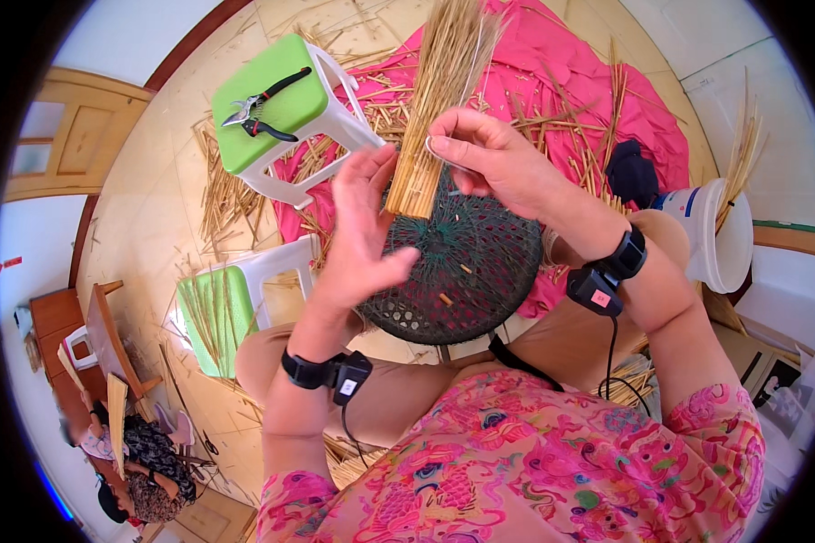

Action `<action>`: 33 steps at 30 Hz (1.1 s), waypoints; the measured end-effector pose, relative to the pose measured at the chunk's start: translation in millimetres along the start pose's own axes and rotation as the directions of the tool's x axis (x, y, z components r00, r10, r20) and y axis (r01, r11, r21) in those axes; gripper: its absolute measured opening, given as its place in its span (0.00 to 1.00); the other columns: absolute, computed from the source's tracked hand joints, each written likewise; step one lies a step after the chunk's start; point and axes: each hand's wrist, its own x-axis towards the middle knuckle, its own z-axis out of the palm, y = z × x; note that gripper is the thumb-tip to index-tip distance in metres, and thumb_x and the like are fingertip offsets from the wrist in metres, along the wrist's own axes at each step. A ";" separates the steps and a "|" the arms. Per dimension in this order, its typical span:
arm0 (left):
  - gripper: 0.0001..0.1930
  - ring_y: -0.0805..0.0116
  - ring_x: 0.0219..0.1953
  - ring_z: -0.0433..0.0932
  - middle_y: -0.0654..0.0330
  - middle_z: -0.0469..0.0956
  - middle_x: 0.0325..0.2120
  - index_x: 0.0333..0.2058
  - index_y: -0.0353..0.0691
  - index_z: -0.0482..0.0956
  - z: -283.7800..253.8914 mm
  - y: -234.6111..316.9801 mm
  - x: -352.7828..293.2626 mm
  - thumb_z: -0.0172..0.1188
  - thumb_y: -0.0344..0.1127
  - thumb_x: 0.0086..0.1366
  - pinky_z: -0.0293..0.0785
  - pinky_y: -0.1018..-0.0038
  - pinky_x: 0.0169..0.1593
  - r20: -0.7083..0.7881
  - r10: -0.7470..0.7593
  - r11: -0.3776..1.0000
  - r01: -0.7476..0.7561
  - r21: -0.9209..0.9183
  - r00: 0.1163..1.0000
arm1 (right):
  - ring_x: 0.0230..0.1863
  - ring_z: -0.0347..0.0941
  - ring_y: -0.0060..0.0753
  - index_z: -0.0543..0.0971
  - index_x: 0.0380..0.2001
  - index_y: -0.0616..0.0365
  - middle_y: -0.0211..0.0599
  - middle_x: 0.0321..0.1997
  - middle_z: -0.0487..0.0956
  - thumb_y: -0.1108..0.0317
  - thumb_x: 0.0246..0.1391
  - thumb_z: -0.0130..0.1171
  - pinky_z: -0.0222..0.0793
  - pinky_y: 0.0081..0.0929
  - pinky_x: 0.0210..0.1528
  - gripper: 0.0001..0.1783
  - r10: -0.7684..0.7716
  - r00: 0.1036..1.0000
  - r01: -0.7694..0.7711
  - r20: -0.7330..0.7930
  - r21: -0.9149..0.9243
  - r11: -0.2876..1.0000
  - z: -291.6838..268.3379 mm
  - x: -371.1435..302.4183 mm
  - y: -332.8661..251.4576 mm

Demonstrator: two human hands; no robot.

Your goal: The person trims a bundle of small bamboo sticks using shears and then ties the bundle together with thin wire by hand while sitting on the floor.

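A bundle of dry straw stalks (433,100) is tilted in front of me, its cut ends lowest and its feathery tops away from me. My left hand (362,235) is at the bundle's left side, fingers spread and thumb pointing right; whether the fingertips touch the stalks I cannot tell. At the right edge my right hand (493,154) is closed in a pinch, thumb against forefinger. Something thin and pale shows by the thumb, too small to name. Below the cut ends lies a dark, round mesh-covered basket (489,271) between my knees, with a few stalk pieces on it.
Pruning shears (261,107) lie on a green-topped stool (285,81). A second green stool (210,317) carries stalks. Cut stalks litter a pink cloth (643,118). At right stands a white bucket (729,235) with stalks. Other people (140,452) are at lower left.
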 end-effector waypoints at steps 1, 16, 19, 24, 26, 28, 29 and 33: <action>0.45 0.59 0.62 0.58 0.53 0.55 0.60 0.64 0.42 0.44 -3.0 4.1 0.1 0.62 0.43 0.54 0.59 0.61 0.61 -0.030 -0.135 0.990 0.134 -0.042 0.990 | 0.18 0.63 0.09 0.73 0.35 0.52 0.19 0.23 0.70 0.61 0.59 0.55 0.54 0.09 0.16 0.08 -0.035 0.999 0.035 -0.001 -0.111 0.993 -2.2 -0.4 -2.2; 0.31 0.77 0.13 0.62 0.61 0.69 0.17 0.44 0.33 0.70 -19.8 -6.3 -1.6 0.36 0.60 0.69 0.56 0.83 0.17 -0.026 -0.728 0.668 0.701 -0.249 0.685 | 0.15 0.65 0.10 0.74 0.38 0.51 0.22 0.25 0.75 0.61 0.60 0.53 0.56 0.08 0.14 0.08 0.000 0.996 -0.057 -0.094 -0.598 0.799 -36.3 -3.8 -40.9; 0.29 0.77 0.13 0.63 0.61 0.70 0.16 0.45 0.33 0.71 -32.8 -5.1 -3.1 0.38 0.58 0.69 0.58 0.83 0.16 -0.083 -0.752 0.659 0.746 -0.093 0.654 | 0.15 0.59 0.12 0.72 0.40 0.53 0.26 0.26 0.76 0.64 0.61 0.51 0.54 0.12 0.16 0.07 -0.349 0.907 0.184 -0.235 -0.524 0.832 -81.2 -1.7 -69.2; 0.28 0.79 0.10 0.63 0.62 0.70 0.14 0.42 0.33 0.73 -51.5 1.4 -11.6 0.42 0.57 0.68 0.57 0.84 0.14 -0.163 -0.759 0.621 0.776 0.110 0.631 | 0.21 0.64 0.13 0.73 0.40 0.54 0.26 0.28 0.76 0.67 0.58 0.53 0.58 0.11 0.22 0.08 -0.682 0.407 0.635 -0.607 -0.349 0.689 -159.1 -2.0 -92.2; 0.27 0.78 0.10 0.63 0.62 0.70 0.13 0.41 0.33 0.74 -61.5 7.7 -14.2 0.43 0.56 0.68 0.57 0.84 0.15 -0.189 -0.780 0.570 0.801 0.182 0.597 | 0.18 0.57 0.15 0.70 0.39 0.57 0.29 0.28 0.75 0.67 0.61 0.49 0.52 0.16 0.19 0.07 -0.668 0.347 0.656 -0.659 -0.339 0.675 -189.7 -7.8 -106.9; 0.26 0.78 0.10 0.63 0.63 0.70 0.13 0.42 0.35 0.74 -70.8 13.4 -16.7 0.45 0.57 0.66 0.58 0.84 0.14 -0.153 -0.790 0.573 0.804 0.161 0.593 | 0.17 0.54 0.16 0.68 0.38 0.60 0.31 0.29 0.74 0.68 0.63 0.46 0.49 0.19 0.18 0.07 -0.645 0.320 0.691 -0.694 -0.295 0.660 -212.8 -18.7 -111.6; 0.26 0.78 0.10 0.64 0.64 0.70 0.14 0.43 0.37 0.73 -75.9 16.9 -17.5 0.46 0.57 0.66 0.59 0.84 0.14 -0.141 -0.798 0.567 0.809 0.154 0.587 | 0.18 0.55 0.16 0.68 0.37 0.62 0.31 0.29 0.74 0.69 0.63 0.46 0.48 0.19 0.18 0.07 -0.633 0.322 0.715 -0.704 -0.257 0.650 -220.7 -23.3 -112.3; 0.26 0.78 0.12 0.67 0.62 0.73 0.19 0.46 0.36 0.72 -88.4 23.6 -17.2 0.47 0.56 0.66 0.61 0.83 0.15 -0.172 -0.769 0.599 0.788 0.143 0.616 | 0.18 0.55 0.17 0.68 0.40 0.66 0.30 0.28 0.70 0.72 0.62 0.45 0.48 0.16 0.21 0.08 -0.620 0.748 0.628 -0.235 0.554 0.547 -223.0 -35.0 -113.7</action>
